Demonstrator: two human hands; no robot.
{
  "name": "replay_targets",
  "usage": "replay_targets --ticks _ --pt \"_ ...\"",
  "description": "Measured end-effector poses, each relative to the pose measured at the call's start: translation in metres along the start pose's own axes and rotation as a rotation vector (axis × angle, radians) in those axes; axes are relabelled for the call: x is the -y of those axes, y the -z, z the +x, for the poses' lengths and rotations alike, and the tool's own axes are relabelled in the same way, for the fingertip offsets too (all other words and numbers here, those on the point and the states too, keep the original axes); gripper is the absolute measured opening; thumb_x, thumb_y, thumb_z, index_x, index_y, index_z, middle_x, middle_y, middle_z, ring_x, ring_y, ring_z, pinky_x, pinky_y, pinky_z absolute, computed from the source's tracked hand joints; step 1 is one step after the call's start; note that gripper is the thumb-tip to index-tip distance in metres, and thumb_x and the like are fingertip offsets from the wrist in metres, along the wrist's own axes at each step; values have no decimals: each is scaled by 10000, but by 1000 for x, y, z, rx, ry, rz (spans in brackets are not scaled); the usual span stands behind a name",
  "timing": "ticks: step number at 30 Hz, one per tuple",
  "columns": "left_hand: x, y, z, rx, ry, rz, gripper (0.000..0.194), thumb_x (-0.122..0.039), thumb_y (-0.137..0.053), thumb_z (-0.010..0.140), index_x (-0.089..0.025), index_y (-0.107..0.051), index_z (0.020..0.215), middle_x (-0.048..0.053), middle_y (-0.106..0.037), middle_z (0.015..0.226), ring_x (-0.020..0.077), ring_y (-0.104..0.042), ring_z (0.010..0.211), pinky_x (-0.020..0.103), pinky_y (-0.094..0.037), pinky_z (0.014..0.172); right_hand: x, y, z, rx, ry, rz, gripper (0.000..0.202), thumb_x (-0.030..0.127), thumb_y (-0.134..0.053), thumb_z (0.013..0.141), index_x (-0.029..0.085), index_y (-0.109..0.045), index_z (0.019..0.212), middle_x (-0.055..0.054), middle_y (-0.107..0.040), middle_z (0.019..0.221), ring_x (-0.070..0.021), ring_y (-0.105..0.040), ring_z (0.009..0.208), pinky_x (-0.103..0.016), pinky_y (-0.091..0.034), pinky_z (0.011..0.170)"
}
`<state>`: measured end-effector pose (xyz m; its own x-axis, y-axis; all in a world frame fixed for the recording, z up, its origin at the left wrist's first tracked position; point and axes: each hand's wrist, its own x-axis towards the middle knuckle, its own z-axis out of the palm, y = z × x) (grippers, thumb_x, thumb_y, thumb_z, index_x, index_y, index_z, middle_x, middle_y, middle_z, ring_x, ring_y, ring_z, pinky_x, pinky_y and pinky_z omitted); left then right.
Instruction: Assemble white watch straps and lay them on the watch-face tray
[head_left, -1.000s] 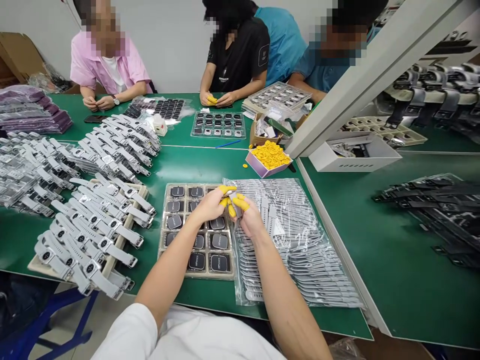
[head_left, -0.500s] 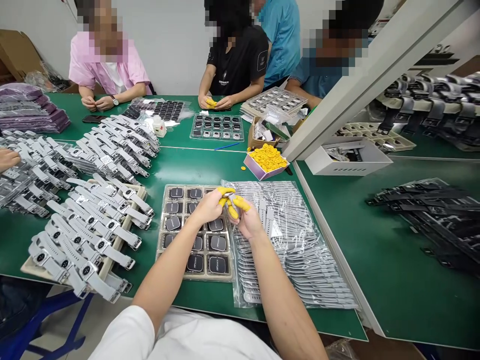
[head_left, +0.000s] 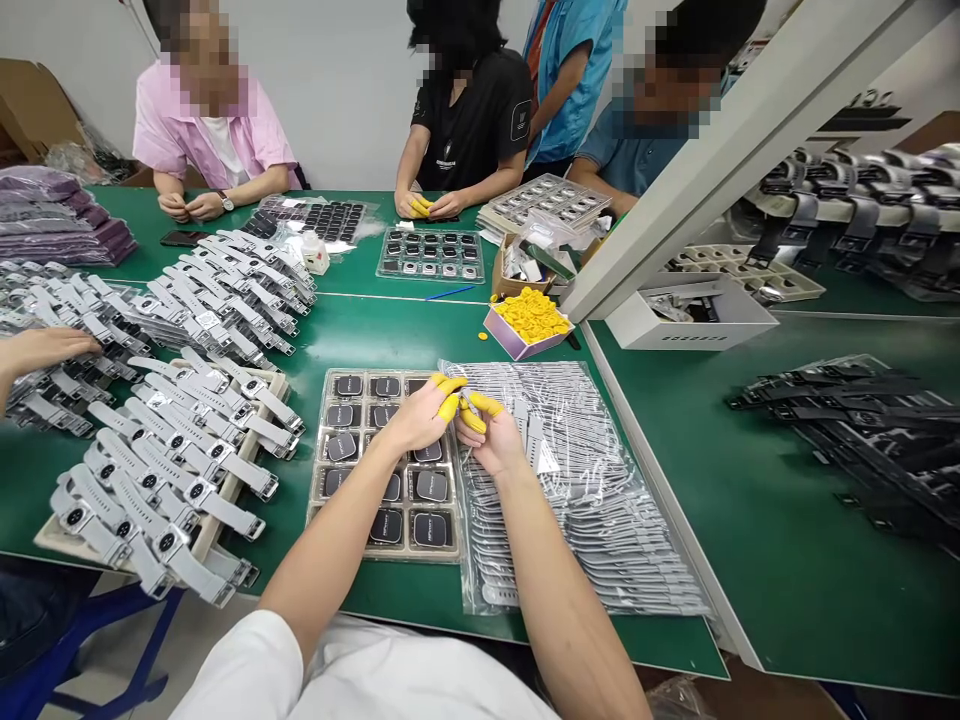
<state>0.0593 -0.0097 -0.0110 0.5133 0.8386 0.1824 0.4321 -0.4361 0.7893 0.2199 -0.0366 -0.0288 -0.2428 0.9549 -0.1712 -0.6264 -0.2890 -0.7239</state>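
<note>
My left hand (head_left: 421, 412) and my right hand (head_left: 491, 430) meet above the seam between a tray and a bag of straps. Yellow finger cots cover several fingertips on both. Pinched between them is a small grey piece (head_left: 466, 402), apparently a watch strap, mostly hidden by the fingers. Below my left hand lies a beige tray (head_left: 360, 553) with black square watch faces (head_left: 386, 525) in its compartments. Under my right hand, a clear plastic bag holds many grey watch straps (head_left: 600, 510) in rows.
Grey-strapped watches (head_left: 166, 541) lie piled at the left, where another person's hand (head_left: 49, 348) reaches in. A box of yellow finger cots (head_left: 529, 318) stands ahead. A slanted white post (head_left: 720, 170) rises at right, near black straps (head_left: 847, 440). Co-workers sit across the green table.
My fingers have shifted slightly around the small grey piece, which shows less now. The other person's hand at the left has reached further in over the watches.
</note>
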Motion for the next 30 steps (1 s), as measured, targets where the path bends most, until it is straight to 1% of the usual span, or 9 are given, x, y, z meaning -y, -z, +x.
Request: replay_targets --ticks 3,7,10,14,23,27,30 --pt "1 -4 1 -8 -6 -123 436 -260 -355 1034 -162 -596 1384 129 -632 1314 261 -585 1266 434 -441 1156 4 -1 -2 27 -17 13 234 354 -686 833 203 -584 686 100 -311 422 -58 -200 350 -179 -214 332" --pt "7 -9 3 -38 20 -299 403 -281 -380 1033 -206 -672 1301 86 -693 1197 249 -613 1215 422 -474 1110 7 -5 -6 74 -50 9 199 334 -687 819 205 -596 698 93 -337 413 -63 -206 345 -183 -208 329" --pt "10 -10 3 -51 33 -344 384 -292 -406 1027 -223 -698 1267 71 -713 1130 250 -619 1196 420 -483 1088 7 -7 -7 94 -60 3 229 329 -687 822 210 -570 665 82 -357 410 -67 -228 340 -188 -205 326" --pt "11 -9 4 -73 6 -362 370 -297 -416 1020 -217 -704 1237 76 -712 1122 257 -623 1182 430 -490 1073 5 -8 -6 75 -32 12 224 335 -692 826 208 -584 677 88 -349 420 -62 -219 345 -184 -205 332" --pt "12 -12 5 -110 -42 -298 373 -297 -388 1031 -216 -665 1268 92 -686 1219 268 -612 1223 452 -480 1102 2 -11 -5 24 12 21 204 335 -687 830 195 -626 696 79 -380 440 -65 -253 359 -192 -241 347" --pt "12 -9 4 -73 -75 -153 391 -276 -363 1035 -196 -626 1315 114 -653 1301 265 -588 1271 456 -460 1140 1 -10 -3 5 5 27 235 353 -688 816 192 -607 665 81 -369 440 -59 -246 355 -189 -226 341" --pt "10 -6 3 -43 -72 -30 403 -261 -355 1037 -185 -593 1354 123 -630 1336 261 -569 1305 449 -449 1163 0 -8 -1 -13 -12 22 263 358 -685 816 192 -583 639 86 -351 437 -54 -237 349 -187 -220 335"
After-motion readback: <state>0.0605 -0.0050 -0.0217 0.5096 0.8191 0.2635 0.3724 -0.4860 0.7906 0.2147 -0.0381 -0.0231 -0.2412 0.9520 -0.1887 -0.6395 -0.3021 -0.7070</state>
